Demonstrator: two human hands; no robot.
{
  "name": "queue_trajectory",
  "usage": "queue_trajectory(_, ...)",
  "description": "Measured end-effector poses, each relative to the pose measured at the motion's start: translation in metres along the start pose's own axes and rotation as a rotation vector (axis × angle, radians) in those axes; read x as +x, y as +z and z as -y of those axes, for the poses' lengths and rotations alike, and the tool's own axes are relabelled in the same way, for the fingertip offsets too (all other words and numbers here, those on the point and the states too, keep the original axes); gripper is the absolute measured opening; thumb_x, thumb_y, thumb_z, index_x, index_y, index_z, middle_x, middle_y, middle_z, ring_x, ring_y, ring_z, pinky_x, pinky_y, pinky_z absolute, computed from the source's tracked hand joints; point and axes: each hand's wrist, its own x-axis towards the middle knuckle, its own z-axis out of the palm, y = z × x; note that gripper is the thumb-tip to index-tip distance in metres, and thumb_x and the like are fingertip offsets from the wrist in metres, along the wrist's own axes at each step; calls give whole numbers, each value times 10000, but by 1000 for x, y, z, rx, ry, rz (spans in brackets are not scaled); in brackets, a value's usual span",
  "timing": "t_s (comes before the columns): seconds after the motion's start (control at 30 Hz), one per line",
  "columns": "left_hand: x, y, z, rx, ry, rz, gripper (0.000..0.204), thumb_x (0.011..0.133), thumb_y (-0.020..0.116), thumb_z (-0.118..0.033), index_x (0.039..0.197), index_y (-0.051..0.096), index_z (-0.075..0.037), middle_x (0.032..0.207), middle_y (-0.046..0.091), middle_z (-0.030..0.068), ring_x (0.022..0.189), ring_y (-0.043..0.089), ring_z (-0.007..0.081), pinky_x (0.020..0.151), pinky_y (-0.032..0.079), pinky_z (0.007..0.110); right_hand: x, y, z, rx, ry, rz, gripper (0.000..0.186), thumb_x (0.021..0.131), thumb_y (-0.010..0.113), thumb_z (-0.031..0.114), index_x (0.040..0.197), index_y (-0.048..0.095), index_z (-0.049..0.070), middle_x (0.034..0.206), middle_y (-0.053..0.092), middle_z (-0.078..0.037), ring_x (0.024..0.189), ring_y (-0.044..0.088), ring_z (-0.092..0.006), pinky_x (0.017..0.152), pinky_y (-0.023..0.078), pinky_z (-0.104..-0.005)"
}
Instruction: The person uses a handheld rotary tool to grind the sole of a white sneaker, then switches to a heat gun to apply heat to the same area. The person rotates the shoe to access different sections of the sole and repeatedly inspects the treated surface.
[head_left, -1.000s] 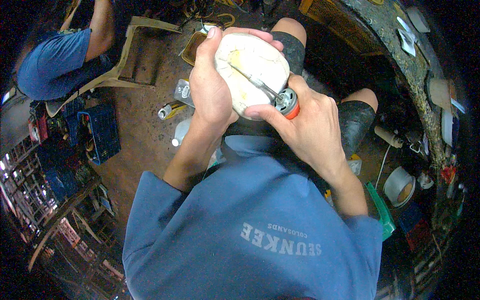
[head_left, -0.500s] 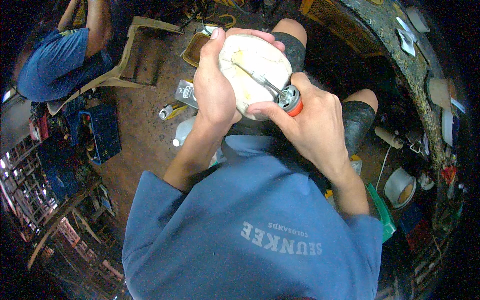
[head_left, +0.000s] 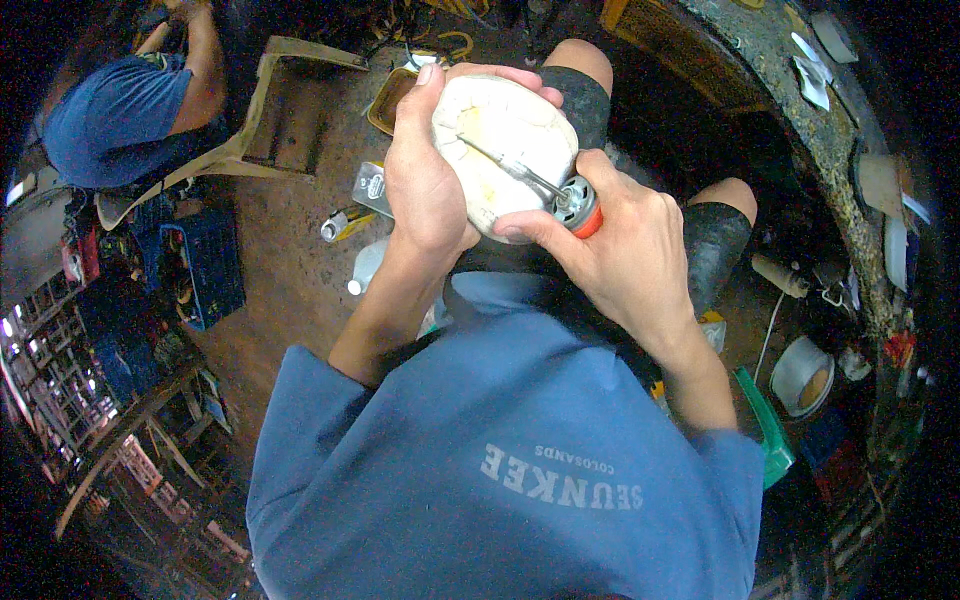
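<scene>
In front of me, my left hand cups a white, rounded, flattish piece, its thumb along the left edge and fingers curled behind the far side. Shallow lines and yellowish patches mark its upper face. My right hand is wrapped round a rotary tool with an orange-red body and a vented metal end. From that end a thin metal shaft slants up and left across the white face, its tip at or just above the surface. My right thumb rests against the piece's lower edge.
At the upper left another person in a blue shirt sits by a beige chair. Blue crates stand on the left. A translucent bottle lies near my left forearm. A rough-edged worktop curves along the right.
The white piece and both hands have shifted slightly left. The shaft's tip has moved a little left and down. The other person has leaned and moved an arm.
</scene>
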Motion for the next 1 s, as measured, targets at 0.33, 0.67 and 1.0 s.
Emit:
queue_trajectory(0.33,0,2,3,-3,20,10,667,1118,262,-498,1183,648,41,1107,741,262,993,737,343,938,607,459,-2,4,0,84,90,-50,596,821,889,521,931,646,-12,751,698,-235,710,733,-432,631,559,-456)
queue_trajectory(0.67,-2,2,1,52,28,40,637,1113,275,-479,1154,660,27,1094,744,252,982,739,329,927,612,443,5,-8,-2,17,73,52,670,841,793,659,951,670,10,759,721,-249,732,742,-448,662,587,-522)
queue_trajectory(1.0,-2,2,0,55,5,46,618,1108,284,-469,1148,656,22,1080,743,254,978,739,327,918,617,449,8,-15,-6,8,25,78,573,827,880,532,961,689,8,736,719,-213,713,751,-389,652,570,-438)
